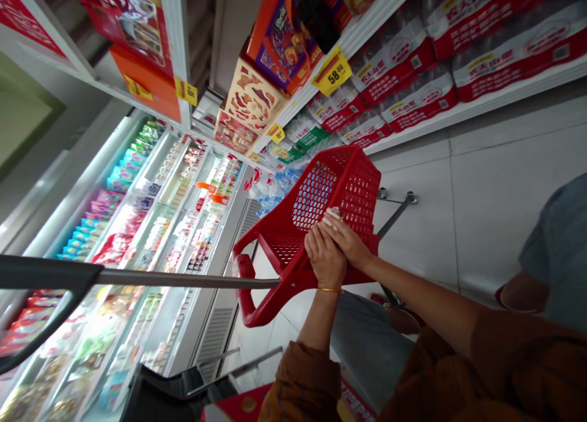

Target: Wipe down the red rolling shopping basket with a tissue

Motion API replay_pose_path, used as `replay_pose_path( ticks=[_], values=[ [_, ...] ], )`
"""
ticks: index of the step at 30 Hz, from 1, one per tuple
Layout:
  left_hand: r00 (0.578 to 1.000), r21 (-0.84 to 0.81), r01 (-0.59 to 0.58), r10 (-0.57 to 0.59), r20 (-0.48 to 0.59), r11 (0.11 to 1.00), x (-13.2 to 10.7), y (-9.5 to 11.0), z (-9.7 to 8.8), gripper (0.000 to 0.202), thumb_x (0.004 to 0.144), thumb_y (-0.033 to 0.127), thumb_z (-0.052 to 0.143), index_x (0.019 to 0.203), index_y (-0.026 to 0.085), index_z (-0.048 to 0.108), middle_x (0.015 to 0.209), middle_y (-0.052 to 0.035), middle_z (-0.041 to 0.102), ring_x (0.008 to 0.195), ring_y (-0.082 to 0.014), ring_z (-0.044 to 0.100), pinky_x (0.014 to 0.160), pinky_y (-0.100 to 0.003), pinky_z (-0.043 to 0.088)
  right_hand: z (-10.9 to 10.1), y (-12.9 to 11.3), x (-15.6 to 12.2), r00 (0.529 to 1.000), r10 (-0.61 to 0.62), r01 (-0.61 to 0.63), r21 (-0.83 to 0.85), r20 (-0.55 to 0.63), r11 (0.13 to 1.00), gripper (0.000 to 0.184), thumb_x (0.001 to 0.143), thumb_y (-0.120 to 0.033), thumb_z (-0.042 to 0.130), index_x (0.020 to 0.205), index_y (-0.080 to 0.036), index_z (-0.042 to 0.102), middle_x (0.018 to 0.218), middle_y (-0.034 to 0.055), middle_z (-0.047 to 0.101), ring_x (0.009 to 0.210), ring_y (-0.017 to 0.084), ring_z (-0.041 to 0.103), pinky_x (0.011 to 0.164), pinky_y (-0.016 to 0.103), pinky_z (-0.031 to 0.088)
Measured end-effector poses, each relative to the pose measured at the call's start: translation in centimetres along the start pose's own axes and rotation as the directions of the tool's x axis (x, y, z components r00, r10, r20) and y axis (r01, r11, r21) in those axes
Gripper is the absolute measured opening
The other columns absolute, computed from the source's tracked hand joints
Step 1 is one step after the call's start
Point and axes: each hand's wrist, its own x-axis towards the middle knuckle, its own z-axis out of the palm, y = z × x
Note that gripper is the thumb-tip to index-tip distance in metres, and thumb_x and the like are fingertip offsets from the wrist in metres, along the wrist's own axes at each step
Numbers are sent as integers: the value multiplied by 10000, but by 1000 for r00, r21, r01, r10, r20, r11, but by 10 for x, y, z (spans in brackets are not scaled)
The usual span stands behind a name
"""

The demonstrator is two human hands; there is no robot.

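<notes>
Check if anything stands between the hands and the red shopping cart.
Nothing visible does: the left hand and right hand lie directly on the upper edge of the red shopping cart. A grey bar reaches the cart's side to the left of them, clear of that contact.

The single view looks forward and down from the person's head, tilted steeply sideways; it sits close above the person's forearms (413,299) and a red plastic shopping cart (348,196); a chilled display case (137,238) and shelves of bottled water (394,61) flank it.
</notes>
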Motion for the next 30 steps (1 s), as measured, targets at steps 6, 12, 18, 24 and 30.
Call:
replay_pose_path(
  ticks=[6, 12, 18, 24, 30],
  values=[
    [1000, -53, 0, -1, -14, 999, -6, -2, 0, 480, 905, 198, 391, 1343, 21, 477, 1348, -231, 524, 1280, -312, 455, 1107, -511, 321, -9, 5, 13, 989, -143, 147, -162, 40, 976, 395, 987, -234, 378, 1372, -256, 464, 1474, 47, 421, 1444, 212, 211, 1191, 507, 227],
    [999, -69, -15, 11, -51, 998, -10, -7, 0, 487, 903, 203, 396, 1345, 11, 468, 1342, -211, 538, 1274, -307, 459, 1105, -487, 328, -28, 10, 27, 969, -202, 239, -336, 143, 911, 402, 956, -139, 366, 1323, -180, 526, 1385, 124, 511, 1444, 272, 200, 1140, 544, 326],
    [999, -96, -12, 8, -46, 995, -14, -9, 2, 500, 899, 220, 405, 1357, 26, 458, 1364, -203, 521, 1287, -303, 448, 1114, -488, 312, -43, 15, 41, 973, -166, 223, -444, 162, 868, 430, 908, -80, 385, 1281, -205, 559, 1346, 118, 545, 1446, 294, 186, 1124, 616, 278],
    [999, -99, -25, 21, -39, 995, -14, -12, 4, 498, 898, 240, 409, 1353, 49, 471, 1389, -181, 505, 1288, -300, 451, 1119, -482, 301, -50, 9, 53, 957, -123, 250, -530, 263, 810, 338, 918, -131, 420, 1184, -201, 617, 1264, 109, 593, 1403, 327, 287, 1121, 622, 260],
    [998, -111, -38, 33, -47, 993, -20, -20, 3, 503, 898, 237, 403, 1362, 50, 460, 1382, -175, 513, 1285, -292, 454, 1122, -462, 295, -53, -5, 58, 938, -101, 270, -518, 331, 811, 337, 928, -156, 396, 1179, -181, 620, 1211, 118, 611, 1274, 311, 438, 1119, 581, 302]
  ],
)
